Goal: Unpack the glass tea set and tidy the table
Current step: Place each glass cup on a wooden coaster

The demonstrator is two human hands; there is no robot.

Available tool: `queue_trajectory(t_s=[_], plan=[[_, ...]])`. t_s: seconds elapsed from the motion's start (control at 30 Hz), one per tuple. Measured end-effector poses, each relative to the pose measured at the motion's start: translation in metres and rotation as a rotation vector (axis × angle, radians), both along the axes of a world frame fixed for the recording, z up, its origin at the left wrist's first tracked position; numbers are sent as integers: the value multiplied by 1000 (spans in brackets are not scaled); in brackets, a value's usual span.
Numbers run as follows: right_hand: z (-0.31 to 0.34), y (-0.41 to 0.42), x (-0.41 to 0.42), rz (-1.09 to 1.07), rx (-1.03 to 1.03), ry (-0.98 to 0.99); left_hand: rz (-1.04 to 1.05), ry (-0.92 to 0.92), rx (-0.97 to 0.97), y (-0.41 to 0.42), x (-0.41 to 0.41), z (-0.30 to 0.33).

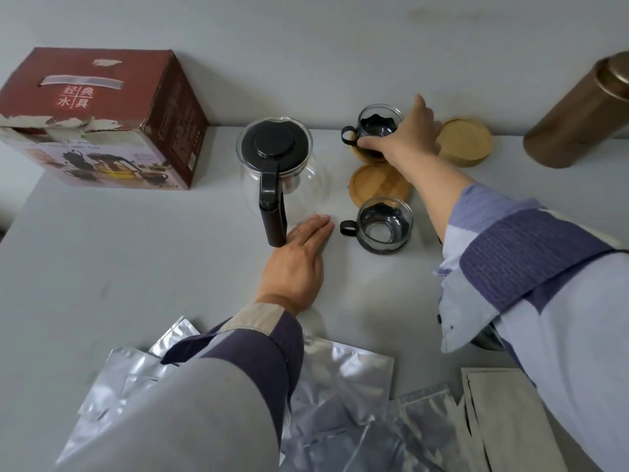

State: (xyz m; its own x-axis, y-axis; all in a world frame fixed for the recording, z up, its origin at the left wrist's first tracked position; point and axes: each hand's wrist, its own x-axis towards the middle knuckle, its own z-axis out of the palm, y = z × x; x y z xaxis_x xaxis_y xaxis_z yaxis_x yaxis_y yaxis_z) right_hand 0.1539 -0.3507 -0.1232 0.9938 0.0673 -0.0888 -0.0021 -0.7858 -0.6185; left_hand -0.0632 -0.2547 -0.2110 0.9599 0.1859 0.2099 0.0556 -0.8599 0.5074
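Note:
A glass teapot with a black lid and black handle stands mid-table. My left hand lies flat on the table, fingers straight, beside the teapot's handle. My right hand grips a glass cup with a black holder at the back; the cup sits on a wooden coaster mostly hidden under it. A second glass cup stands on the table nearer to me. An empty wooden coaster lies between the two cups, and another coaster lies right of my right hand.
The red tea-set box stands at the back left. A bronze canister leans at the back right. Several silver foil bags and grey paper pouches lie along the near edge of the grey table.

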Motion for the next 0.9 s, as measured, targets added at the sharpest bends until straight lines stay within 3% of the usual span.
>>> queue_trajectory(t_s=[0.27, 0.4, 0.6, 0.9], plan=[[23, -21, -65, 81, 232, 8, 12, 5, 10, -2, -1, 3], [3, -41, -120, 151, 116, 34, 19, 4, -1, -3, -1, 2], [-41, -53, -154, 24, 225, -39, 26, 3, 3, -6, -1, 0], [-55, -49, -158, -124, 304, -156, 35, 16, 16, -5, -1, 1]])
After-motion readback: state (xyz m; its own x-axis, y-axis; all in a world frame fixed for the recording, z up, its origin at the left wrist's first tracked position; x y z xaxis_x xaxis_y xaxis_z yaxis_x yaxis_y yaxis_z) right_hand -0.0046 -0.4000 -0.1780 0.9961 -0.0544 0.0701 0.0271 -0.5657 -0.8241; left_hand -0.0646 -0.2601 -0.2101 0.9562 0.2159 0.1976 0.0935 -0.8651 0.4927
